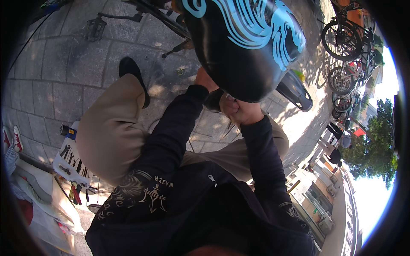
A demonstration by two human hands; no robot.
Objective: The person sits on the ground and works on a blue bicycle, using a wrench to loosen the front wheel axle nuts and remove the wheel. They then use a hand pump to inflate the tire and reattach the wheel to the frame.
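We look down on a rounded bicycle saddle (243, 42) at the top centre, just beyond our forearms; its cover is smooth, glossy black, printed with curling ribbons of light blue that taper like waves. Our left hand (206, 80) reaches in at the saddle's near left side, its fingers hidden, so we cannot tell whether that grip is apart or clamped. Our right hand (240, 110) is at the saddle's lower edge, fingers bent inward in a rounded fist; we cannot tell what, if anything, this grip is clamped on. Both wrists come out of soft, dark sleeves (171, 123) with pale scrolled prints.

Past the saddle's right side juts a curved black mudguard (297, 90) with a smooth sheen. At the upper left, a slim crank (121, 18) ends in a blocky, open-framed pedal (93, 29). Our matte beige trousers (111, 119) crease softly about our spread knees, and a dark shoe (129, 67) rests on rough grey paving slabs (68, 98). Beside our left knee, a white plastic tray (58, 162) holds slender metal spanners (65, 150). On the right stand parked bicycles (341, 39) with spoked wheels, and a leafy green tree (373, 145).
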